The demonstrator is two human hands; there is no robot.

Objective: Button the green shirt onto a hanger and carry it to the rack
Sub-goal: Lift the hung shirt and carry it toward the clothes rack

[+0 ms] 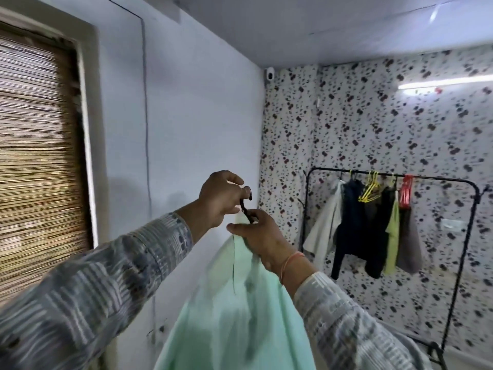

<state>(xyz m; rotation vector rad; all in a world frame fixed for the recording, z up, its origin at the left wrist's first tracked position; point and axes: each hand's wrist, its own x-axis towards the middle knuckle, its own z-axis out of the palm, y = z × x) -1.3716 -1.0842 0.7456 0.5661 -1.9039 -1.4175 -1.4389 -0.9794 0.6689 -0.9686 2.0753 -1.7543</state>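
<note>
Both arms are raised in front of the white wall. The left hand (220, 198) grasps the dark hook of the hanger (246, 202), fingers curled around the hook's upper bend. The right hand (260, 237), at 4 o'clock from the left hand and just beside it, pinches the top edge of the green shirt (226, 311) at the base of the hook. The shirt hangs straight down from this grip toward 6 o'clock, its front seam visible as a dark vertical line; whether the buttons are fastened cannot be determined because of blur. The rack (392, 177) stands at 3 o'clock, well apart from the hands, against the spotted wall. It carries a white garment, dark garments, a lime garment, and empty yellow hangers (369, 192) and red hangers (406, 193). A window blind (37, 145) occupies 9 o'clock
</note>
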